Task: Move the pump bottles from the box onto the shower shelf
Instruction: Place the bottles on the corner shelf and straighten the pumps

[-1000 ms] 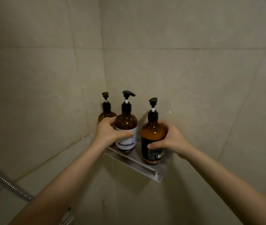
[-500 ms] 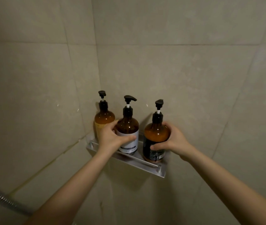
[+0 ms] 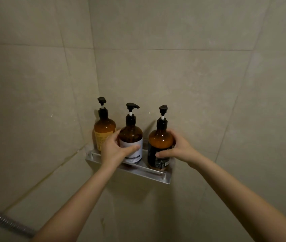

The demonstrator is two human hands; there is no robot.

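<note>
Running along the lower left corner, a ribbed metal shower hose lies against the tiled wall. Three amber pump bottles stand upright on the metal shower shelf fixed in the corner. The left bottle, with a yellow label, stands free, nearest the corner. The left hand grasps the middle bottle, white-labelled, thumb across its front. The right bottle, dark-labelled, stands at the shelf's right end, gripped by the right hand with thumb across the label. Both forearms extend up from the lower frame.
</note>
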